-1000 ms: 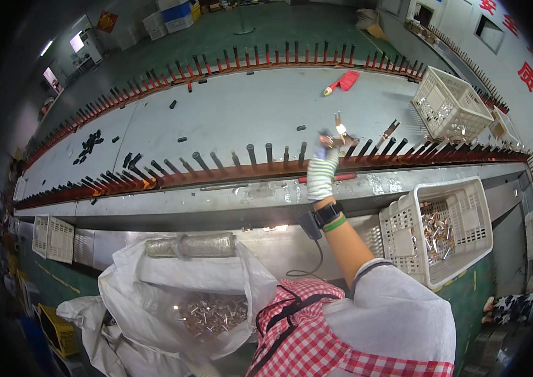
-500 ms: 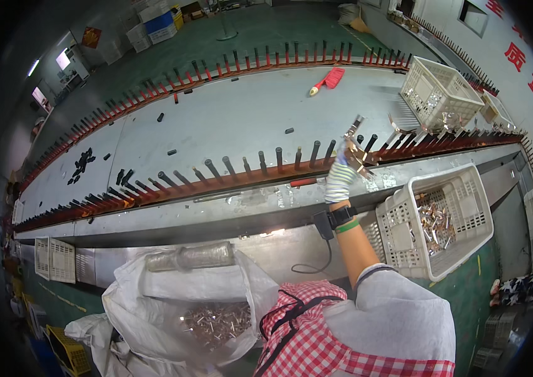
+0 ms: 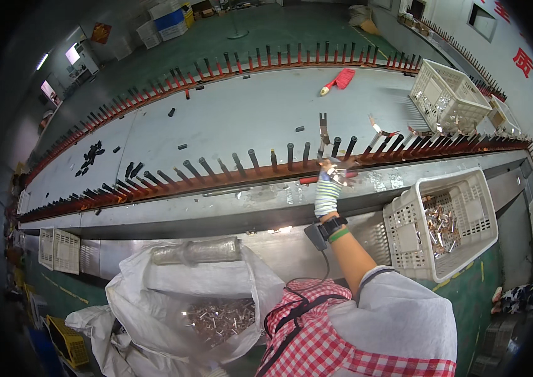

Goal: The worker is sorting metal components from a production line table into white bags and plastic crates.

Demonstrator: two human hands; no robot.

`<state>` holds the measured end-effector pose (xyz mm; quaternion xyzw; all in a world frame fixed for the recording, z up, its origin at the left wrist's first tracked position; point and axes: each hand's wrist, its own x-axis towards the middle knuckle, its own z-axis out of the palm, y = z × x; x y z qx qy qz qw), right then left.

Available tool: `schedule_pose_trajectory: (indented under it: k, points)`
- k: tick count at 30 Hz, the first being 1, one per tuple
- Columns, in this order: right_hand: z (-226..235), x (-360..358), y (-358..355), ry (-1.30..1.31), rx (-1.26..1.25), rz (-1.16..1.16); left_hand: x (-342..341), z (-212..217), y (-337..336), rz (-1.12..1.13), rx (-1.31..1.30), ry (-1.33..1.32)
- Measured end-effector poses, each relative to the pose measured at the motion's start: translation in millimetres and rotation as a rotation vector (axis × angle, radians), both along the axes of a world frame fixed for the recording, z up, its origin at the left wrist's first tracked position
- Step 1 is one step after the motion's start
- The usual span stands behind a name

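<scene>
My right hand (image 3: 327, 191), in a striped knit glove, is at the near row of upright pegs (image 3: 255, 160). Its fingers are closed round several shiny copper-coloured metal pieces (image 3: 337, 172), partly blurred. A flat metal piece with a forked end (image 3: 323, 129) stands just above the fingers; whether it sits on a peg or is held, I cannot tell. Similar metal pieces (image 3: 376, 127) rest on pegs to the right. Of my left hand, only a small pale glove patch (image 3: 217, 372) seems to show at the lower edge; its fingers are hidden.
An open white sack (image 3: 131, 289) of small metal parts (image 3: 225, 320) lies before me, left. A white crate (image 3: 427, 245) with metal parts stands right; another crate (image 3: 445, 85) is on the grey table (image 3: 228, 113). A red-bristled brush (image 3: 342, 78) and loose black caps (image 3: 90, 156) lie there.
My right hand has moved a little left along the peg row, its metal pieces with it. The forked piece now stands upright above the fingers. A pale patch has appeared at the lower edge.
</scene>
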<state>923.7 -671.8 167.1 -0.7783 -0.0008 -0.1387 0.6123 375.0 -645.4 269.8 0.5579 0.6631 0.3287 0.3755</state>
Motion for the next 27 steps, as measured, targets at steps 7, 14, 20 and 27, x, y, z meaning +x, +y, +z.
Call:
schedule_pose_trajectory:
  k: [7,14,20,27]
  points:
    - [-36.0,78.2,62.1,-0.516,-0.686,-0.001,5.7,10.3,-3.0,-0.024,-0.052,0.025]
    - [33.4,-4.3,-3.0,-0.644,-1.572,-0.546,-12.9,-14.6,-7.7,-0.031,-0.043,0.092]
    - [-37.3,102.8,-31.4,-0.396,-1.114,-0.23,-8.5,-27.0,-6.1,-0.041,-0.038,0.033]
    - [26.5,62.4,-67.6,-0.576,-0.998,-0.189,9.6,-7.2,-19.8,-0.016,-0.098,0.0]
